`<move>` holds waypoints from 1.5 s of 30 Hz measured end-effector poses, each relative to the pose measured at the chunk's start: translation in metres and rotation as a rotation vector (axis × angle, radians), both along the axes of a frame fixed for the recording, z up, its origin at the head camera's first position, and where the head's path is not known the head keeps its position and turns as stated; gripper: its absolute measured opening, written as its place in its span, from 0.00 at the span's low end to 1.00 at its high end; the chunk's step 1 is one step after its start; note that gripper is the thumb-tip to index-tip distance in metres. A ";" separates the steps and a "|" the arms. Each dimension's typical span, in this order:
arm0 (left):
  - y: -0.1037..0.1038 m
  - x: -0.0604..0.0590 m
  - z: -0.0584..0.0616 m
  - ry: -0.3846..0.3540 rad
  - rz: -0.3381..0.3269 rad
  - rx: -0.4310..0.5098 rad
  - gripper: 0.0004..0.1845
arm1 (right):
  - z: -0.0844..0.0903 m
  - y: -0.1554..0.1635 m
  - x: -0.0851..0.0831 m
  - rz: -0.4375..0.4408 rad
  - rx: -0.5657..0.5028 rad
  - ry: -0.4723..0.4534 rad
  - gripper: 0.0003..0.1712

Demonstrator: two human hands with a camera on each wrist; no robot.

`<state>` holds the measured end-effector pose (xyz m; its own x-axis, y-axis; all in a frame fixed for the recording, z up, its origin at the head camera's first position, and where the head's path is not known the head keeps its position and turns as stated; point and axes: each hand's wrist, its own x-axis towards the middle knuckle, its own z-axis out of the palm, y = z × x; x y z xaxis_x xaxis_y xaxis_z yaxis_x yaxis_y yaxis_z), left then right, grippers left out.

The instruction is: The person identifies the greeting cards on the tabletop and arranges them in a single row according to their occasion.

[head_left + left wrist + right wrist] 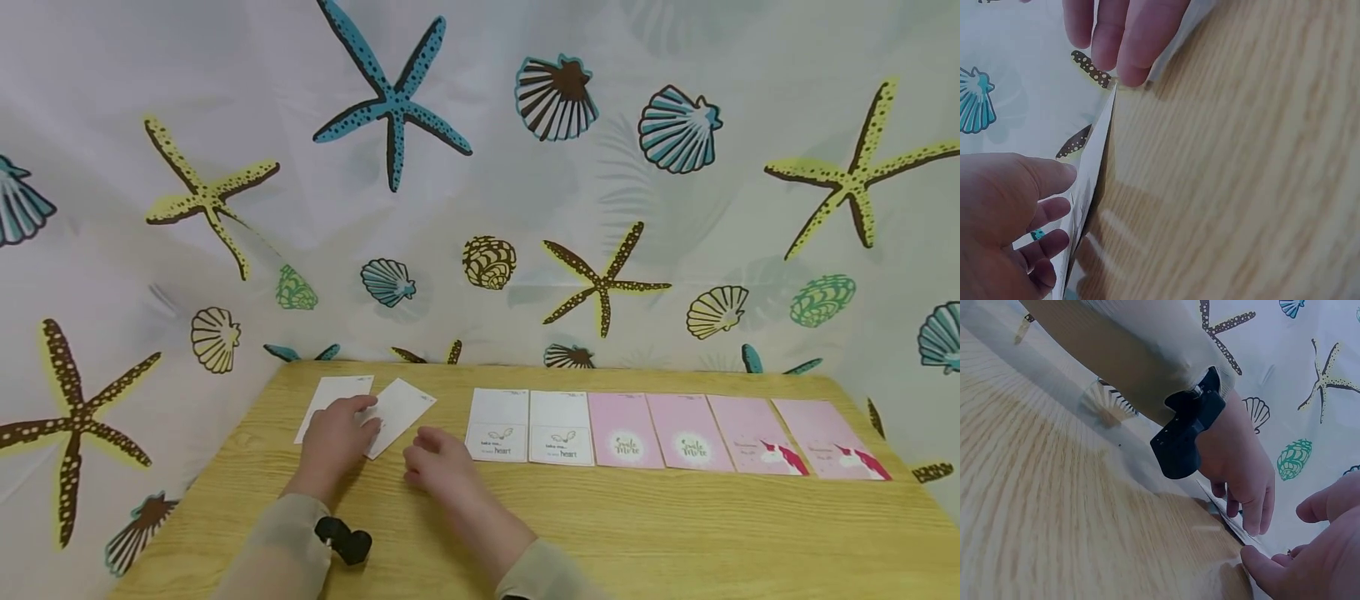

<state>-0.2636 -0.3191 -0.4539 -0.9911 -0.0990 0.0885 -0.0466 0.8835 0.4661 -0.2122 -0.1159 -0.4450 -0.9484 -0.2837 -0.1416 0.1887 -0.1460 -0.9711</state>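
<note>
Two white cards lie at the table's left end in the head view. The outer card (341,388) stands nearly straight, and the inner card (402,407) is slanted with its top toward the right. My left hand (334,443) rests over the neighbouring edges of both, its fingers loosely bent and covering part of each. In the left wrist view the thumb and fingers of that hand (1007,209) are right at the card's edge. My right hand (444,465) hovers just right of the slanted card, fingers relaxed and holding nothing.
To the right runs a row of cards: two white ones with a winged print (498,408), two pink "Smile More" ones (618,412), and two pink unicorn ones (738,417). A curtain (480,183) printed with starfish and shells hangs behind the wooden table (637,533).
</note>
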 end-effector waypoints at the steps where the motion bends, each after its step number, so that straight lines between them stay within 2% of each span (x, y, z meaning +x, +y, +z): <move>1: -0.001 0.000 -0.001 0.006 -0.002 -0.008 0.24 | -0.001 -0.002 0.000 -0.002 -0.007 0.000 0.36; 8: -0.007 0.002 -0.008 0.044 -0.023 -0.064 0.24 | -0.006 -0.015 0.000 -0.080 -0.014 -0.004 0.35; 18: -0.009 0.007 -0.009 -0.021 0.026 -0.132 0.29 | -0.008 -0.016 0.001 -0.056 -0.015 -0.004 0.36; 25: -0.008 0.011 -0.006 -0.047 0.054 -0.115 0.34 | -0.010 -0.017 -0.001 -0.046 -0.045 -0.025 0.38; 31: -0.003 0.015 0.001 -0.089 0.104 -0.080 0.39 | -0.012 -0.017 -0.003 -0.040 -0.133 -0.041 0.40; 38: 0.002 0.021 0.005 -0.068 0.123 -0.070 0.39 | -0.013 -0.017 -0.003 -0.040 -0.157 -0.030 0.41; 45: 0.003 0.023 0.006 -0.085 0.130 -0.056 0.37 | -0.013 -0.017 -0.004 -0.028 -0.159 -0.033 0.39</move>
<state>-0.2407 -0.3156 -0.4479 -0.9745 -0.2239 0.0142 -0.1991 0.8922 0.4055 -0.2161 -0.1326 -0.4579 -0.9519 -0.2782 -0.1286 0.2141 -0.3035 -0.9285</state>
